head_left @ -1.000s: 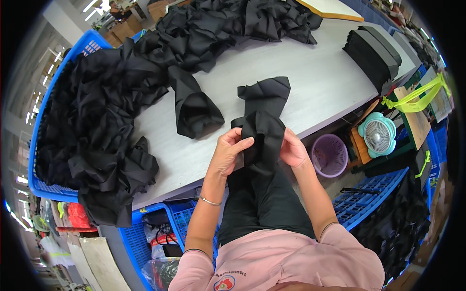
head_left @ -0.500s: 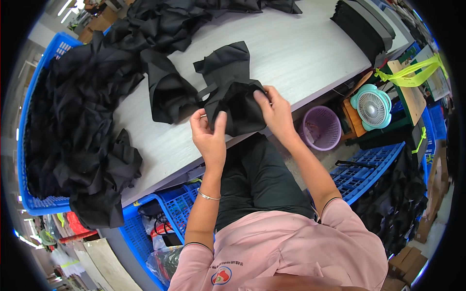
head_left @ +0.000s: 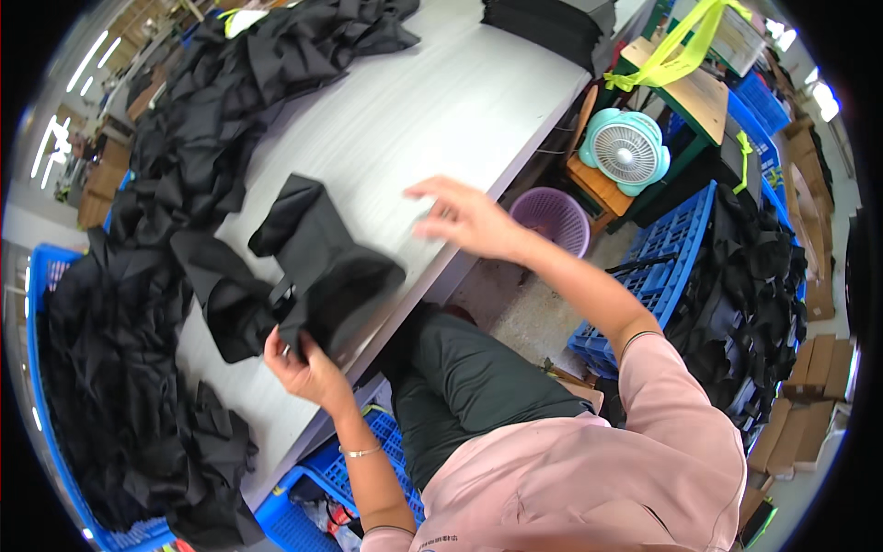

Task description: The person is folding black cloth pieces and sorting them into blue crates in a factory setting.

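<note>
My left hand pinches the near lower edge of a black fabric piece, which is partly folded open above the table. Touching its left side is another black fabric piece, and a small strip shows between the two; I cannot tell whether they are joined. My right hand hovers over the table's near edge, apart from the cloth. Its fingers are spread, slightly blurred and hold nothing.
A heap of black fabric pieces fills a blue basket at left and runs along the pale table. Stacked black pieces lie at the far end. To the right are a purple bin, turquoise fan and blue crate.
My right hand has let go of the fabric piece and moved away to the right. My left hand keeps its hold. The whole view has shifted and turned.
</note>
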Tool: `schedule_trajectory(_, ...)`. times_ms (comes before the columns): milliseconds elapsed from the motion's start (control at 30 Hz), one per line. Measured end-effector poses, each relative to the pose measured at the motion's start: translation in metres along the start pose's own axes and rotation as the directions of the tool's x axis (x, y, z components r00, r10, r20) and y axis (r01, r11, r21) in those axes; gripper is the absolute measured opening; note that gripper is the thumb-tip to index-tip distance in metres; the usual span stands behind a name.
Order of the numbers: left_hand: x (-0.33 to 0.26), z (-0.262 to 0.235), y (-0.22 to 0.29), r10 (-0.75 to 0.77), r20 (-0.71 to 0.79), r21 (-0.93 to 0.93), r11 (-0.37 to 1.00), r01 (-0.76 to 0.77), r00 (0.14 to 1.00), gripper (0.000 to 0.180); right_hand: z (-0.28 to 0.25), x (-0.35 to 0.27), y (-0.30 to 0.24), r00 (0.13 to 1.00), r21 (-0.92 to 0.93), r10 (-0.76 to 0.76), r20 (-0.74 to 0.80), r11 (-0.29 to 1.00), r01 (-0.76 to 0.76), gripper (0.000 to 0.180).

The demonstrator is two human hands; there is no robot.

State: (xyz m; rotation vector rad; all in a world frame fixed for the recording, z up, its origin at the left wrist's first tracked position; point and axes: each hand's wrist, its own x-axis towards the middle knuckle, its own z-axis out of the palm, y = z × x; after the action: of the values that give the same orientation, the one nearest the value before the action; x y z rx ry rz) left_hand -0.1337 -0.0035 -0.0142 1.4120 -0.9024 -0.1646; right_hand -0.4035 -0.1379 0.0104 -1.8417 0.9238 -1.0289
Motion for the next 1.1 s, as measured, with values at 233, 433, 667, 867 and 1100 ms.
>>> schedule_trajectory(233,-0.004,-0.001,-0.004,-0.099,0.047,0.077,0.992,0.095,0.994,0.029,-0.221,0.017,0.15,0.62,-0.669,-0.31,-0.721,0.546,-0.505,0.029)
schedule_trajectory(433,0.002,0.003,0.005,-0.146,0.052,0.037,0.989,0.144,0.988,0.026,-0.321,0.036,0.177,0.627,-0.686,-0.282,-0.726,0.229,-0.691,0.04)
schedule_trajectory(667,0.002,-0.005,-0.004,-0.156,0.066,0.069,0.986,0.152,0.985,0.029,-0.341,0.056,0.203,0.68,-0.681,-0.032,-0.732,0.069,-0.729,0.021)
schedule_trajectory(867,0.003,-0.006,-0.002,-0.178,0.087,0.044,0.984,0.175,0.98,0.028,-0.335,0.052,0.207,0.802,-0.839,-0.273,-0.531,0.04,-0.542,0.021)
schedule_trajectory(1100,0.004,-0.002,0.004,-0.161,0.119,0.023,0.987,0.159,0.98,0.025,-0.257,0.039,0.146,0.917,-0.96,-0.285,-0.278,0.067,-0.27,0.014)
